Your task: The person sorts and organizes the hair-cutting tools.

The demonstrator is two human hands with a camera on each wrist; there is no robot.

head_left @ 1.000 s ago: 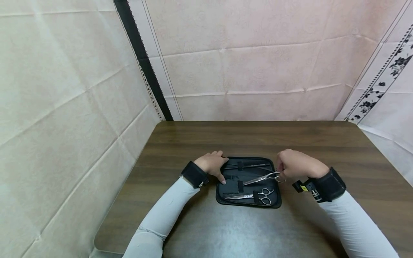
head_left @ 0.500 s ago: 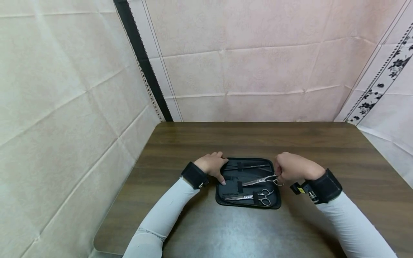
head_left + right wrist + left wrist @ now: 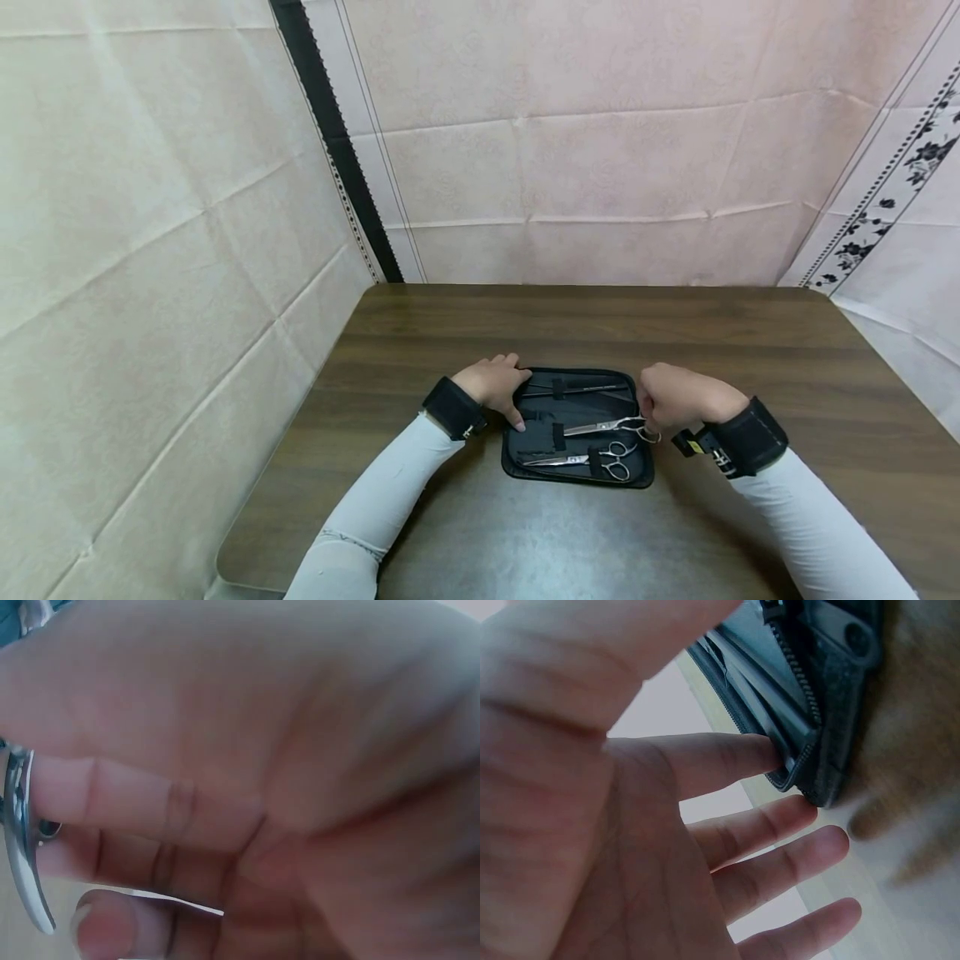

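An unfolded black zip case (image 3: 536,473) lies on the table, holding several tools under elastic loops. My right hand (image 3: 686,396), fingers curled, pinches the handle end of a pair of silver scissors (image 3: 596,428) at the case's right side. Their blades reach left to the middle loop. In the right wrist view a curved metal part of the scissors (image 3: 21,847) shows beside the fingertips. My left hand (image 3: 491,385) rests on the case's left edge, thumb over the inside. Its fingers (image 3: 780,859) are straight in the left wrist view, one touching the zipped corner.
A second pair of scissors (image 3: 570,459) sits under a loop nearer me in the case. A thin dark tool (image 3: 592,389) is strapped along the far side. The brown wooden table (image 3: 585,321) meets hanging pale cloth (image 3: 600,167) at the back; more cloth hangs at the left.
My right hand has moved slightly left and toward me, and the scissors' handle has come lower, so they lie more level. The left hand stays in place on the case.
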